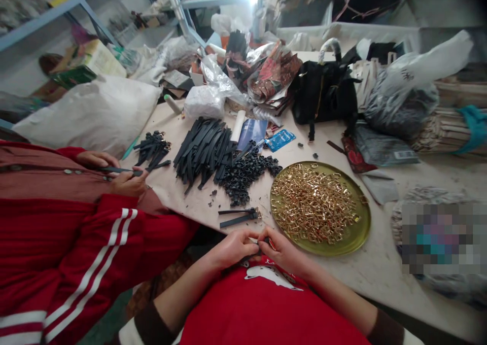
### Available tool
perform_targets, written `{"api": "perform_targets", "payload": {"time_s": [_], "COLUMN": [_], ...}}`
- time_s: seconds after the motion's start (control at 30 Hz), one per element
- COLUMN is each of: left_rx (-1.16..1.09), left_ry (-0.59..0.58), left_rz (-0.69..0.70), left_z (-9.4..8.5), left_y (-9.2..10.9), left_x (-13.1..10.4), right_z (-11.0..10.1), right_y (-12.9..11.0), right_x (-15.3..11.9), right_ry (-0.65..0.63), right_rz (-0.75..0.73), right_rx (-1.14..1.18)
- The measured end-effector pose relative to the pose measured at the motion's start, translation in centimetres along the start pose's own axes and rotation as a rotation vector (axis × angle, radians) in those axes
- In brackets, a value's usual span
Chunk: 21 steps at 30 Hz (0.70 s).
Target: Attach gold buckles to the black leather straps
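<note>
- Now both hands meet at the table's near edge: left hand (234, 247) and right hand (279, 249) pinched shut on a small black piece (265, 242), seemingly mid-assembly
- Next likely calls for a gold buckle from the tray (359, 233) just right

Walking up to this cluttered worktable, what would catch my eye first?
Most likely the round brass-coloured tray heaped with shiny gold metal buckles, right of centre. Left of it lie a pile of small black loops and a fan of flat black straps. At the near edge, the left hand and right hand meet over a small piece, too hidden to identify.
</note>
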<state>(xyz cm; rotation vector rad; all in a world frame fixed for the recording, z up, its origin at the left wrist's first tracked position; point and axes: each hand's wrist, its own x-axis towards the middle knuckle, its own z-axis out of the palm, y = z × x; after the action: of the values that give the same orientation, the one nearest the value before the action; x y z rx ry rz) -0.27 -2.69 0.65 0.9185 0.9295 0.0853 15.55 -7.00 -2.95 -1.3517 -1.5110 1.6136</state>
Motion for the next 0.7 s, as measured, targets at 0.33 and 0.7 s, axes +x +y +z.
{"api": "perform_targets", "payload": {"time_s": [0.33,0.7], "left_rx": [0.016,0.151], "left_ry": [0.025,0.057], "left_rz": [0.108,-0.013], "left_z": [4.7,7.8], "left_y": [-3.9,-3.1], "left_x": [-1.2,-1.2], "right_z": [0.1,-0.7], "right_y": [1.7,2.8], "right_x": [-5.9,-8.4], "right_ry": [-0.003,0.156], "right_rz": [-0.048,-0.059], "right_rx": [-0.053,0.007]}}
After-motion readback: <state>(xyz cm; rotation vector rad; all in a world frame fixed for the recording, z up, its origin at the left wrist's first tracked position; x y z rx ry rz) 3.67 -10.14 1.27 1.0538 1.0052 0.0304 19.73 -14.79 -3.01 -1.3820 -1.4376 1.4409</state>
